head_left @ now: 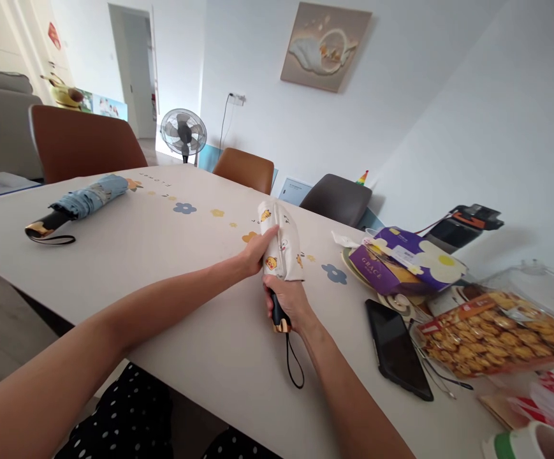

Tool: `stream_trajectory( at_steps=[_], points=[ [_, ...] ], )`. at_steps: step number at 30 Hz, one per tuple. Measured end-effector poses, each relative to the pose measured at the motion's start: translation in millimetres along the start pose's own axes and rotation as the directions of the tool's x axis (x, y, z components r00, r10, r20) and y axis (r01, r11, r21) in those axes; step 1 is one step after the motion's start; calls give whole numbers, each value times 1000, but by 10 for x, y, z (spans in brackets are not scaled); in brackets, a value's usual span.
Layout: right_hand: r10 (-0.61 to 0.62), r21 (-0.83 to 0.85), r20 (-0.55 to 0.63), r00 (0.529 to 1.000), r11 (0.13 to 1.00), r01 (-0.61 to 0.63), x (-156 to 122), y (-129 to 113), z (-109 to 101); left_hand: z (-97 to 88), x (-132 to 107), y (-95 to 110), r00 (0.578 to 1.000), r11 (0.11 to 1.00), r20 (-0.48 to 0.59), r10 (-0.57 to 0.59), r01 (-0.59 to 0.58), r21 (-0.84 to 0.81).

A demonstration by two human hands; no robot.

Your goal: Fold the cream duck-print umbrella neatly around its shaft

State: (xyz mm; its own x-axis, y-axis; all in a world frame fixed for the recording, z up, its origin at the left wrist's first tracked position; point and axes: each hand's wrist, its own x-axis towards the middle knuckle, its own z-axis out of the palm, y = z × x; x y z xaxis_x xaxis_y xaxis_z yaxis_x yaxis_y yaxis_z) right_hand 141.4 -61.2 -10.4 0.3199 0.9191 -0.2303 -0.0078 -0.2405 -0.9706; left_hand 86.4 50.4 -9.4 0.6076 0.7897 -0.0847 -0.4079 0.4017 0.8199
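A folded umbrella in a white cloth with yellow cartoon figures point(286, 245) is held over the table in front of me. My left hand point(259, 250) wraps around the cloth part from the left side, its thumb lying along the fabric. Lower down, my right hand point(289, 299) grips the black handle just below the cloth's edge. The handle ends in a gold-coloured trim, and a black wrist strap hangs from it. To the left lies a second folded umbrella, light blue point(92, 196), with a black and gold handle and a strap loop.
The white table point(162, 255) has a flower-patterned cover. On its right are a black phone point(398, 347), a purple tissue box point(401, 258), a pack of cookies point(501, 331), cables and a cup point(530, 443). Chairs point(85, 143) and a fan point(183, 132) stand beyond.
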Motion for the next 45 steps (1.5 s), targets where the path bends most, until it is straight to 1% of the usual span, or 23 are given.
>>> stream_trajectory(
  at_steps=[3, 5, 8, 11, 14, 16, 19, 21, 22, 23, 25, 26, 27, 28, 29, 30, 32, 34, 36, 38, 40, 42, 45],
  points=[
    [11, 62, 112, 994, 998, -18, -3, -18, -54, -8, -18, 47, 985, 976, 133, -111, 134, -171],
    [14, 98, 171, 985, 995, -31, 2, -15, -73, -16, -18, 62, 973, 951, 172, -156, 195, -239],
    [-10, 175, 196, 981, 984, -25, 19, 16, -61, -21, 5, 69, 973, 933, 144, -181, 216, -288],
    [-38, 245, 157, 987, 969, -1, 45, 63, -18, -23, 25, 81, 975, 936, 127, -184, 213, -281],
    [-10, 280, 115, 993, 960, -22, 53, 90, 22, -33, 21, 89, 975, 945, 126, -181, 209, -253],
    [21, 288, 131, 991, 956, -59, 35, 81, 42, -41, 10, 83, 970, 943, 141, -199, 229, -241],
    [50, 291, 174, 983, 952, -100, -8, 54, 73, -54, 1, 65, 945, 933, 174, -277, 308, -188],
    [59, 295, 156, 986, 950, -104, -19, 55, 96, -69, 18, 56, 934, 938, 190, -303, 327, -112],
    [58, 299, 131, 990, 950, -95, -14, 63, 108, -80, 37, 52, 938, 949, 183, -295, 309, -55],
    [56, 304, 93, 994, 949, -82, -1, 76, 120, -94, 62, 50, 954, 964, 141, -264, 263, 30],
    [63, 315, -17, 998, 948, -55, 41, 105, 138, -125, 121, 44, 990, 961, -6, -142, 140, 238],
    [79, 325, -76, 994, 944, -50, 65, 115, 141, -136, 148, 40, 995, 937, -80, -63, 87, 337],
    [102, 345, -132, 986, 937, -51, 88, 121, 136, -139, 167, 35, 991, 902, -133, 18, 41, 430],
    [136, 376, -169, 976, 925, -63, 108, 121, 125, -131, 176, 27, 984, 857, -150, 97, -5, 516],
    [172, 413, -175, 969, 907, -86, 124, 116, 107, -110, 170, 19, 978, 801, -127, 165, -58, 596],
    [201, 453, -151, 968, 884, -113, 135, 109, 84, -74, 149, 9, 973, 727, -67, 222, -120, 676],
    [220, 503, -54, 974, 849, -164, 142, 96, 35, 32, 66, -13, 949, 528, 103, 298, -254, 810],
    [183, 487, 40, 982, 855, -179, 136, 92, 4, 155, -46, -37, 927, 383, 266, 265, -354, 853],
    [139, 450, 83, 987, 878, -161, 126, 97, -2, 260, -142, -65, 901, 282, 394, 180, -431, 857],
    [115, 428, 105, 988, 891, -149, 117, 102, 5, 334, -183, -100, 863, 177, 491, 118, -505, 845],
    [100, 420, 122, 987, 896, -143, 110, 106, 8, 393, -158, -143, 823, 77, 560, 90, -567, 820],
    [87, 404, 131, 988, 905, -133, 107, 114, 0, 463, -87, -192, 798, 28, 598, 69, -601, 799],
    [84, 347, 105, 991, 931, -116, 110, 148, -27, 613, 43, -278, 793, 17, 609, 10, -609, 793]
  ],
)
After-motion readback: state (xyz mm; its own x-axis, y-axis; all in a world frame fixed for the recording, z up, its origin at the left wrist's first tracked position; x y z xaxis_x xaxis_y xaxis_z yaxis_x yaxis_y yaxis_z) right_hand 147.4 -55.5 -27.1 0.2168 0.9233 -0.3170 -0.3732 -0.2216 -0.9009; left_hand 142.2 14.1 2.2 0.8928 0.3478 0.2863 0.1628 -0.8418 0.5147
